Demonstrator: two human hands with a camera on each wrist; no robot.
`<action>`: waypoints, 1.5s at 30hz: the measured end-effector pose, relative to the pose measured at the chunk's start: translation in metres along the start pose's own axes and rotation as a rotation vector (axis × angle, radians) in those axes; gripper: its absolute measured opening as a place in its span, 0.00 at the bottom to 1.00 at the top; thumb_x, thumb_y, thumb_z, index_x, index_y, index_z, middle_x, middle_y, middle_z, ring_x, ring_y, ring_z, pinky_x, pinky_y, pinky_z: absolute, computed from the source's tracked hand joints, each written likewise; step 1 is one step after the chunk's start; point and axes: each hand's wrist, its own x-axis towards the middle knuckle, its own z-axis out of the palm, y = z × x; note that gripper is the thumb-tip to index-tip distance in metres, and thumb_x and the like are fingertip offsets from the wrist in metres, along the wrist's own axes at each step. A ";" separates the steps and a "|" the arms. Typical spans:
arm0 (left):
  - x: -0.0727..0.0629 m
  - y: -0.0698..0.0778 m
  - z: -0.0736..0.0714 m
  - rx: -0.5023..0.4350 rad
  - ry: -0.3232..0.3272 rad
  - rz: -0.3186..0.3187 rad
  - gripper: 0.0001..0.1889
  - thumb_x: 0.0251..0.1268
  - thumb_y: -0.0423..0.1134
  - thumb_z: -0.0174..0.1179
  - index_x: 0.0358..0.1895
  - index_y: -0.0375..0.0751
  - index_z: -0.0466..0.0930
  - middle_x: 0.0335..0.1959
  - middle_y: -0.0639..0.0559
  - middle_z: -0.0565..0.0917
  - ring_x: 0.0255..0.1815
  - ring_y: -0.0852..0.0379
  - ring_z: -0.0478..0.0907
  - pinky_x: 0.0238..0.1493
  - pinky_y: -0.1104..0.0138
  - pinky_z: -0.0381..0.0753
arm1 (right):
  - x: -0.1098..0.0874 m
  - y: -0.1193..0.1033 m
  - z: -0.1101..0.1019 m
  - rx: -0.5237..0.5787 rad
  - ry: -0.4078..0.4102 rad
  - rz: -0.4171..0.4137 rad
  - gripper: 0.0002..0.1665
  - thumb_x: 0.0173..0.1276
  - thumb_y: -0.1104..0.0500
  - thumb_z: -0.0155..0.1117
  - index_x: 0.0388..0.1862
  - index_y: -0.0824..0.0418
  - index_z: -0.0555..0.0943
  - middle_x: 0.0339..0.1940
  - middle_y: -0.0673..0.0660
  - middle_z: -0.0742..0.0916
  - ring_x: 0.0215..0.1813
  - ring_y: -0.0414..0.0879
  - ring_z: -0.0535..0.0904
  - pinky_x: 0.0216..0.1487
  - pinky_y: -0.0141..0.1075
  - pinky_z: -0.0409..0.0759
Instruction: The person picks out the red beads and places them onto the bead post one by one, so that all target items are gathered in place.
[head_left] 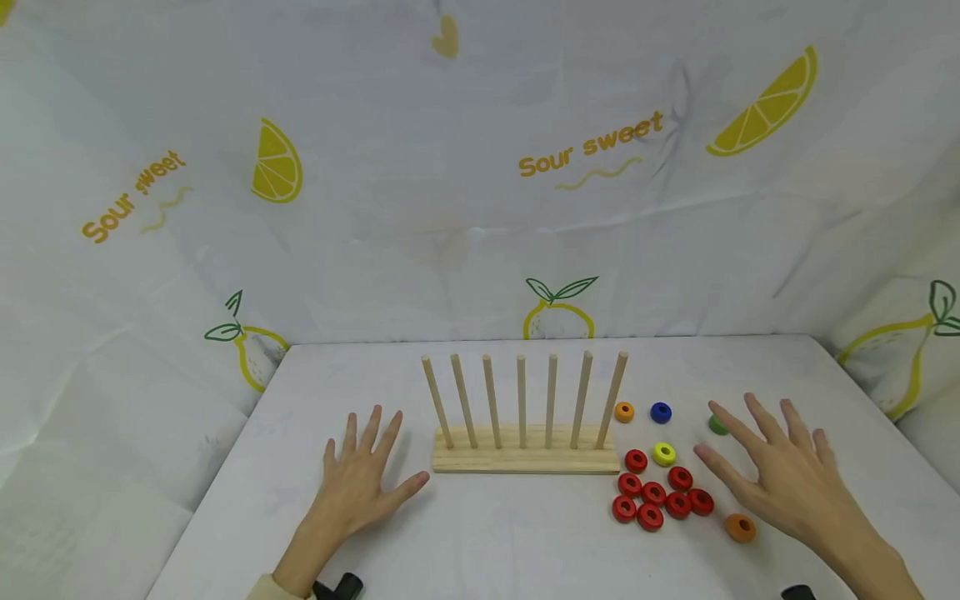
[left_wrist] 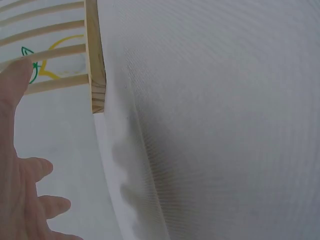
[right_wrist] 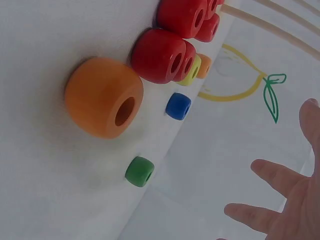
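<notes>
Pictured nearest, a cream sleeve [head_left: 273,588] and a black device [head_left: 347,586] at the left wrist, with a second black device [head_left: 798,592] by the right. Stretched forward at a white counter [head_left: 510,542] and well apart from each other, left hand [head_left: 360,483] and right hand [head_left: 795,479], both with fingers straight and fanned, thumbs out to the side; hard to tell whether touching the surface. Lying near the right hand, on its inner side, a near orange bead [head_left: 740,527]. Clustered to the left of that, eight red beads [head_left: 653,493], some touching, holes upward. Set just behind the cluster, a yellow bead [head_left: 663,453]. Placed mid-counter between the hands, a wooden stand [head_left: 525,462] with seven pegs [head_left: 521,400] rising in a row, its left end near the left thumb. Partly hidden behind the right hand's fingers in the head view, a green bead [head_left: 717,426]. Resting farther back, right of the pegs, a far orange bead [head_left: 624,412] and a blue bead [head_left: 661,412]. Hung behind everything, a pale cloth [head_left: 360,275] printed with lemons [head_left: 558,321], yellow slices [head_left: 277,162] and "Sour sweet."
</notes>
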 end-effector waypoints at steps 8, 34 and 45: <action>0.006 0.001 0.001 -0.039 0.007 0.048 0.49 0.62 0.73 0.58 0.80 0.50 0.59 0.80 0.40 0.64 0.79 0.27 0.60 0.67 0.28 0.63 | 0.000 -0.006 -0.005 0.012 0.040 -0.042 0.46 0.68 0.31 0.63 0.73 0.60 0.69 0.72 0.78 0.68 0.69 0.81 0.58 0.57 0.82 0.61; 0.048 -0.008 0.013 -0.434 -0.167 0.234 0.47 0.53 0.57 0.76 0.74 0.39 0.68 0.67 0.41 0.76 0.55 0.49 0.80 0.53 0.58 0.82 | -0.008 -0.053 -0.005 0.500 0.088 -0.377 0.30 0.50 0.53 0.86 0.53 0.56 0.86 0.49 0.53 0.90 0.46 0.25 0.78 0.39 0.33 0.86; 0.056 -0.006 0.016 -0.431 -0.203 0.259 0.44 0.54 0.56 0.76 0.70 0.36 0.72 0.64 0.42 0.77 0.53 0.50 0.81 0.52 0.60 0.83 | -0.014 -0.065 0.007 0.591 -0.038 -0.449 0.30 0.53 0.49 0.84 0.53 0.60 0.86 0.41 0.49 0.90 0.38 0.34 0.82 0.37 0.31 0.84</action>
